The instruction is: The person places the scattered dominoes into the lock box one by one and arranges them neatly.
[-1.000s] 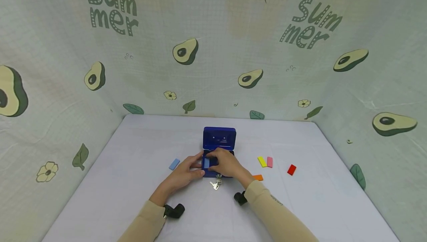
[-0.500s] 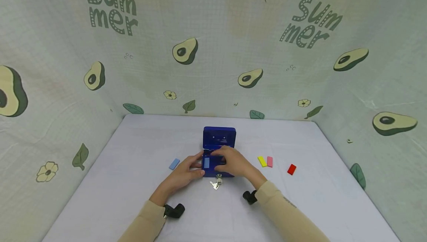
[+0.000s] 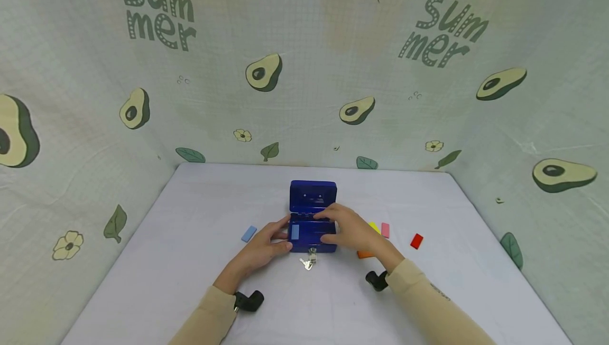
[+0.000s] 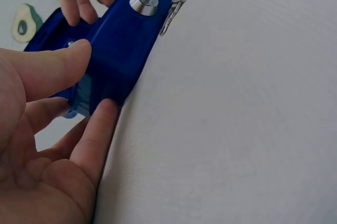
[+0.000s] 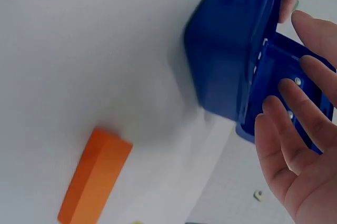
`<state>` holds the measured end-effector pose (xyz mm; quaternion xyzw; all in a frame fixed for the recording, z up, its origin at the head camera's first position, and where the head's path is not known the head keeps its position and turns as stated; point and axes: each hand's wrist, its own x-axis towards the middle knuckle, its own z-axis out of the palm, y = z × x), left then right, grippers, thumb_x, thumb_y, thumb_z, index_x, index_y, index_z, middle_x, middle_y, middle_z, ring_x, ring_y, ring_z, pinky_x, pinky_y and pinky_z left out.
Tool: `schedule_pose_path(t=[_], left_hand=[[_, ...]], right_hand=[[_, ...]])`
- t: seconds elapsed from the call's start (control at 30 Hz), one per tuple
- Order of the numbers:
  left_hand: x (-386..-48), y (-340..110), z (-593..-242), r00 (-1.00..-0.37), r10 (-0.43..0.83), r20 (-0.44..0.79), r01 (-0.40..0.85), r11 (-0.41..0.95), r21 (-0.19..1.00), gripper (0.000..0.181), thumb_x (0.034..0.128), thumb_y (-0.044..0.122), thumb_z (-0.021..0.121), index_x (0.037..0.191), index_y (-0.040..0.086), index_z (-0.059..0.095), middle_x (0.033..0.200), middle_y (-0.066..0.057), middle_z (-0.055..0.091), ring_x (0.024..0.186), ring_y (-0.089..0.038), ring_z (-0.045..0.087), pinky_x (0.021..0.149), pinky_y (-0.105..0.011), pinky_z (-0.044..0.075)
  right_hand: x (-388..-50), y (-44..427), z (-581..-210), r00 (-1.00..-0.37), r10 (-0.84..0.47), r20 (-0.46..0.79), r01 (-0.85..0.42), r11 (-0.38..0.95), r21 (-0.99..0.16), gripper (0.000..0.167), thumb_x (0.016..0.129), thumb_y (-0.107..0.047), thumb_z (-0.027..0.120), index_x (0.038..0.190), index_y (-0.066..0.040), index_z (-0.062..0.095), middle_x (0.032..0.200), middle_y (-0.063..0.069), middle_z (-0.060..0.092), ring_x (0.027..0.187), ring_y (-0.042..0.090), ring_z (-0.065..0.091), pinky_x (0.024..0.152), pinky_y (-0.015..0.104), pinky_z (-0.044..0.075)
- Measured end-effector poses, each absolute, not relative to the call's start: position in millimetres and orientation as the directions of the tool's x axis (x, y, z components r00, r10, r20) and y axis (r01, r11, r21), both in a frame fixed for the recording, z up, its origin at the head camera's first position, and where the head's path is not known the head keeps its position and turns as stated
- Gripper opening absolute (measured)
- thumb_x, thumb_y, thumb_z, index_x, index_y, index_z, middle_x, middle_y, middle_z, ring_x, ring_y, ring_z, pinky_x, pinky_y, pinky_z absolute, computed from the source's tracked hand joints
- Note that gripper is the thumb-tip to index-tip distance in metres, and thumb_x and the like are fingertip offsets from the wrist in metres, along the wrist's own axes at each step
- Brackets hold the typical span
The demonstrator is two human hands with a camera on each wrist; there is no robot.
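A blue metal cash box lies with its lid raised. Inside, at the left, is a light-blue block. My left hand rests against the box's left side with extended fingers. Keys hang at the silver lock on the front. My right hand hovers over the box's right edge. In the right wrist view its fingers are spread and hold nothing.
An orange block lies right of the box, partly behind the right wrist. Beyond are a yellow block, partly covered, a pink block and a red block. Another light-blue block lies left of the box.
My right hand has moved right from the middle of the box to its right edge, exposing more of the interior. The left hand, box and light-blue blocks keep their places.
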<state>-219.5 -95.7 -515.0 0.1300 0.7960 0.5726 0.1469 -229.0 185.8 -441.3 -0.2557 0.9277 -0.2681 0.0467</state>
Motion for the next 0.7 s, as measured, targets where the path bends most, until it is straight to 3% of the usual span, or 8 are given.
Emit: schedule_pose_path(t=[0.37,0.7], left_hand=[[-219,-96,-514,-0.924,0.375,-0.078,0.045,0.307,0.951,0.076,0.0999,0.019,0.074,0.166,0.026,0.039,0.161,-0.009,0.049,0.136,-0.030,0.056,0.115,-0.060,0.042],[-221,-96,-514,-0.921,0.379,-0.089,0.036,0.309,0.950,0.077,0.0999,0.020,0.075,0.167,0.027,0.037,0.161,-0.008,0.048,0.137,-0.030,0.055,0.116,-0.059,0.042]], right_hand=[[-230,231,-425,-0.860,-0.499,0.103,-0.481,0.729,-0.487,0.057,0.091,-0.020,0.086,0.143,-0.012,0.066,0.139,0.008,0.064,0.129,0.031,0.059,0.107,0.055,0.053],[-241,272,-427,-0.885,-0.460,0.072,-0.436,0.766,-0.473,0.064,0.088,-0.020,0.089,0.147,-0.013,0.063,0.143,0.010,0.061,0.134,0.037,0.056,0.108,0.059,0.051]])
